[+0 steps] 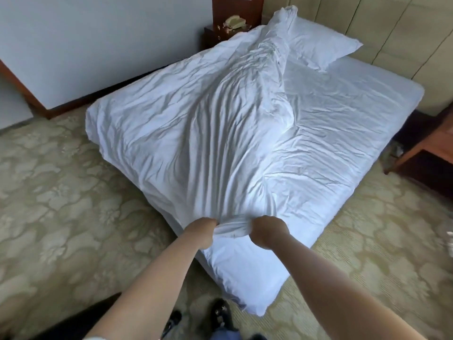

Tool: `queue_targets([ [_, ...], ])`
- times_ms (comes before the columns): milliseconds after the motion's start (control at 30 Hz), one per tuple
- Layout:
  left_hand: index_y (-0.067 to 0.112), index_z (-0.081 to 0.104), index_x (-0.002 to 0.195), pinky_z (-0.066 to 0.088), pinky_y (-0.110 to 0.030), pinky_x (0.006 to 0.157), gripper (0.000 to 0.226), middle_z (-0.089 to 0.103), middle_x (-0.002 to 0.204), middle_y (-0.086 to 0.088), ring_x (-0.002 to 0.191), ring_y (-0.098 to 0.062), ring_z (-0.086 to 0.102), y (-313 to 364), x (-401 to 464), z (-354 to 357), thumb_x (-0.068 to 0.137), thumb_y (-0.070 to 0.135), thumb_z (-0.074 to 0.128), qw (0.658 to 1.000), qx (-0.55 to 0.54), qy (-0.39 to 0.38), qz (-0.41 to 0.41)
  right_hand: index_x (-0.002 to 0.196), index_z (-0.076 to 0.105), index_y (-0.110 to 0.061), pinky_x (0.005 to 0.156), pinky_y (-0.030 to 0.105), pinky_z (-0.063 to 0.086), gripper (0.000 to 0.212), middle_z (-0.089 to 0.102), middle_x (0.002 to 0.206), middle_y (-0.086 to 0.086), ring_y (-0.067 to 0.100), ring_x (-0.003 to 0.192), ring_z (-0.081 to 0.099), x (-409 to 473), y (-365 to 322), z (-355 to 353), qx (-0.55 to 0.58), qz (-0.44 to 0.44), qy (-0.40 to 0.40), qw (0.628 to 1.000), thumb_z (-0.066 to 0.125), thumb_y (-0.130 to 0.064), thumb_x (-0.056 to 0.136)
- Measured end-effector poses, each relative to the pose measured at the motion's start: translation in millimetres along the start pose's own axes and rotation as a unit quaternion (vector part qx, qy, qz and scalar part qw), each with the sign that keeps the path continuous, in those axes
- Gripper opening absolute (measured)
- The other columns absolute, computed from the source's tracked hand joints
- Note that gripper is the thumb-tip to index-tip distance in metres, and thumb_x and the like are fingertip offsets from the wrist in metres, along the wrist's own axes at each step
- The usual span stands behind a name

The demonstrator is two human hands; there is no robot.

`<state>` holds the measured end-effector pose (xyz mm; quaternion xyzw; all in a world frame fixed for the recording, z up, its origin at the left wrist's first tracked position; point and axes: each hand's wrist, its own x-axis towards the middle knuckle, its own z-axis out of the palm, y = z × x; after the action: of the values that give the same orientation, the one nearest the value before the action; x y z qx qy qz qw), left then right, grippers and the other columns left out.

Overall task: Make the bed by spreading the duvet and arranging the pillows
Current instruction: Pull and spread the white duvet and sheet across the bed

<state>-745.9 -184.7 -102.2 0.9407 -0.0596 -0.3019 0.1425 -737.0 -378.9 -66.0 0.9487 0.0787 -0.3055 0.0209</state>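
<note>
Spreading step. Crumpled white cotton duvet [196,123] lies bunched over the bed's left half. Left hand [201,230] and right hand [267,231] both fisted on its near edge. White pillow [316,45] at headboard. Next: probably pull rightward over the bare sheet.

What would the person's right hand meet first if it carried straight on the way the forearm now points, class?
The right hand, already gripping a bunched fold of the duvet, points up the bed. It would probably press into more duvet first; the pillow lies far beyond, though depth is uncertain.
</note>
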Motion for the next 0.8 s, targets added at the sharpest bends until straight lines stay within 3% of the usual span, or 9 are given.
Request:
queue_targets([
  [100,0.018,0.058,0.121,0.051,-0.032,0.083,0.035,0.06,0.116,-0.004,0.102,-0.024,0.059,-10.3,6.6,19.4,0.09,0.006,0.047,0.999,-0.028,-0.019,-0.01,0.129,0.054,-0.017,0.094,0.049,0.046,0.046,0.06,0.125,0.006,0.032,0.112,0.058,6.3,-4.3,9.3,-0.039,-0.021,-0.019,0.999,0.032,-0.021,0.089],
  [233,0.01,0.061,0.119,0.049,-0.032,0.085,0.034,0.062,0.116,-0.006,0.103,-0.026,0.059,-12.3,2.3,37.8,0.092,0.0,0.043,0.997,-0.068,0.018,-0.031,0.135,0.045,-0.023,0.089,0.038,0.045,0.04,0.06,0.124,0.005,0.029,0.114,0.059,-1.6,-5.7,15.8,-0.074,-0.07,-0.003,0.995,0.035,-0.029,0.097],
  [333,0.005,0.065,0.1,0.046,-0.029,0.077,0.026,0.065,0.104,-0.01,0.095,-0.027,0.06,-4.6,-6.1,46.2,0.09,-0.002,0.041,0.991,-0.107,0.063,-0.046,0.134,0.044,-0.02,0.088,0.037,0.046,0.038,0.061,0.124,0.006,0.029,0.114,0.059,-7.3,-5.0,11.7,-0.09,-0.078,0.022,0.993,0.034,-0.023,0.098],
  [433,0.006,0.065,0.094,0.044,-0.026,0.075,0.028,0.064,0.101,-0.008,0.094,-0.027,0.06,3.1,-15.1,51.1,0.087,-0.006,0.04,0.985,-0.135,0.088,-0.055,0.125,0.053,-0.014,0.08,0.037,0.046,0.035,0.057,0.125,0.007,0.03,0.113,0.056,-8.2,3.1,10.3,-0.094,-0.1,0.067,0.988,0.039,-0.015,0.094],
  [500,0.009,0.066,0.097,0.044,-0.024,0.076,0.031,0.063,0.103,-0.007,0.098,-0.026,0.06,12.2,-24.6,55.0,0.085,-0.008,0.042,0.983,-0.139,0.104,-0.057,0.103,0.065,-0.008,0.064,0.035,0.043,0.023,0.053,0.121,0.01,0.033,0.105,0.055,-7.8,11.6,11.6,-0.087,-0.15,0.153,0.973,0.057,-0.009,0.082],
  [533,0.01,0.066,0.103,0.044,-0.023,0.078,0.035,0.063,0.107,-0.007,0.102,-0.026,0.059,18.5,-30.0,58.1,0.084,-0.008,0.043,0.983,-0.134,0.112,-0.055,0.083,0.069,-0.007,0.054,0.034,0.039,0.018,0.057,0.11,0.012,0.034,0.091,0.058,-9.0,15.1,10.3,-0.096,-0.174,0.188,0.962,0.07,-0.006,0.066],
  [600,0.012,0.06,0.123,0.043,-0.023,0.09,0.048,0.059,0.12,-0.005,0.114,-0.024,0.054,34.9,-42.9,64.9,0.084,-0.01,0.043,0.983,-0.117,0.128,-0.056,0.05,0.06,-0.01,0.038,0.026,0.031,0.029,0.058,0.076,0.012,0.03,0.055,0.057,-9.6,28.0,12.7,-0.094,-0.187,0.203,0.957,0.079,0.0,0.029],
  [700,0.016,0.053,0.134,0.035,-0.022,0.101,0.058,0.053,0.134,-0.003,0.125,-0.022,0.047,72.1,-67.4,73.0,0.085,-0.011,0.041,0.979,-0.106,0.161,-0.061,0.042,0.055,-0.012,0.034,0.02,0.03,0.035,0.05,0.051,0.008,0.024,0.036,0.047,-18.9,54.3,15.7,-0.117,-0.24,0.264,0.927,0.076,0.001,0.017],
  [800,0.016,0.051,0.136,0.03,-0.02,0.102,0.053,0.049,0.139,-0.002,0.13,-0.021,0.043,117.7,-87.5,80.3,0.089,-0.006,0.042,0.973,-0.093,0.197,-0.072,0.05,0.06,-0.014,0.032,0.019,0.032,0.04,0.051,0.049,0.005,0.021,0.035,0.05,-29.2,86.7,11.8,-0.138,-0.27,0.264,0.916,0.085,-0.007,0.019],
])
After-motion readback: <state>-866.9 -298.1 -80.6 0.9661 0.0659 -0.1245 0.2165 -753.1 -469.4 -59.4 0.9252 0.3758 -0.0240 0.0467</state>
